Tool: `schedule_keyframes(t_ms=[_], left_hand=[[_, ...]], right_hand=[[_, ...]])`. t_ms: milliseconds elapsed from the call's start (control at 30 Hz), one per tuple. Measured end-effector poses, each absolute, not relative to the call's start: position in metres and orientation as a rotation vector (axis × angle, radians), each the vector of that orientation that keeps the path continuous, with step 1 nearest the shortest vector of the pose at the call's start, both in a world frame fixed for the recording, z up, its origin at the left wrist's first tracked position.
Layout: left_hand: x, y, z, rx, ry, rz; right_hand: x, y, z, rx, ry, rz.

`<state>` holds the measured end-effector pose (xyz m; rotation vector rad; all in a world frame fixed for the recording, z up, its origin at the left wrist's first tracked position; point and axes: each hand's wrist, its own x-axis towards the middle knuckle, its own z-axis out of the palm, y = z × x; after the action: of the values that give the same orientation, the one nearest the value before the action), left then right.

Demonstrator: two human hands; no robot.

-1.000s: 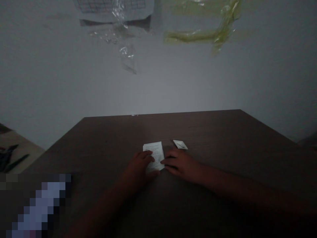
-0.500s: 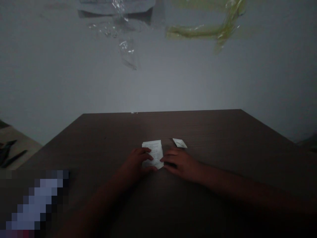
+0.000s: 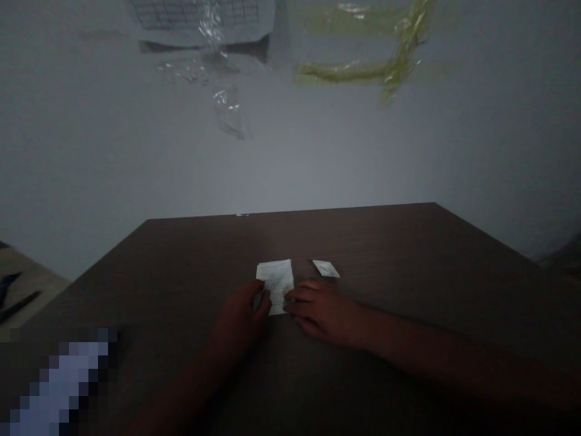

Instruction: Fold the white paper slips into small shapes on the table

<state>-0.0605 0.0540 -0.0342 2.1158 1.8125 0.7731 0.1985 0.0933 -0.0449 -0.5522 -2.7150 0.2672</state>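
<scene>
A small white printed paper (image 3: pixel 276 280) lies on the dark wooden table (image 3: pixel 408 254), in dim light. My left hand (image 3: pixel 242 318) pinches its left edge with curled fingers. My right hand (image 3: pixel 324 312) lies on the table with its fingertips pressed on the paper's lower right edge. A smaller white scrap (image 3: pixel 325 269) lies just beyond my right hand, apart from it.
A grey wall rises behind the table, with a gridded sheet (image 3: pixel 200 12), clear plastic (image 3: pixel 227 109) and yellowish tape (image 3: pixel 363 66) stuck high on it. Dark tools (image 3: pixel 13 297) lie on a surface at the far left. A blurred patch covers the lower left corner.
My left hand has slid off the top of the paper to its left edge and curled. The right hand's fingertips have edged left onto the paper. The view shifted slightly.
</scene>
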Motion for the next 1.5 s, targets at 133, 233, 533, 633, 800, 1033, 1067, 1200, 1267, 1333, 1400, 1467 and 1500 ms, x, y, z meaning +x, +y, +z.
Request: schedule_keyframes(t_ms=[133,233,533,633,800,1033,1067,1200,1267,1333,1400,1467,1500], left_hand=[[-0.063,0.050,-0.029,2.157,1.783,0.877],[-0.060,0.042,-0.023,2.232,1.675,0.937],[-0.036,0.017,-0.015,2.574,1.402,0.707],[-0.031,0.012,-0.009,2.595,1.371,0.593],[-0.027,0.003,-0.006,2.668,1.338,0.467],[-0.020,-0.013,-0.008,2.766,1.214,0.382],[-0.020,-0.013,-0.008,2.775,1.204,0.376],[-0.022,-0.007,-0.005,2.769,1.290,0.315],[-0.024,-0.002,-0.002,2.749,1.361,0.264],[-0.024,0.001,0.000,2.722,1.369,0.203],[-0.023,0.002,-0.002,2.689,1.351,0.168],[-0.021,0.001,-0.008,2.652,1.348,0.189],[-0.021,0.001,-0.014,2.636,1.360,0.221]], right_hand=[[0.197,0.093,-0.041,-0.622,-2.717,0.267],[0.197,0.092,-0.038,-0.646,-2.715,0.304],[0.196,0.096,-0.041,-0.721,-2.693,0.390],[0.196,0.095,-0.040,-0.775,-2.674,0.405],[0.196,0.097,-0.038,-0.749,-2.632,0.463],[0.199,0.102,-0.041,-0.793,-2.488,0.630],[0.200,0.102,-0.041,-0.787,-2.480,0.642],[0.202,0.105,-0.046,-0.768,-2.504,0.643],[0.203,0.106,-0.050,-0.773,-2.506,0.650],[0.204,0.106,-0.052,-0.768,-2.483,0.633],[0.205,0.104,-0.051,-0.754,-2.452,0.597],[0.205,0.101,-0.047,-0.724,-2.451,0.535],[0.205,0.099,-0.044,-0.699,-2.474,0.499]])
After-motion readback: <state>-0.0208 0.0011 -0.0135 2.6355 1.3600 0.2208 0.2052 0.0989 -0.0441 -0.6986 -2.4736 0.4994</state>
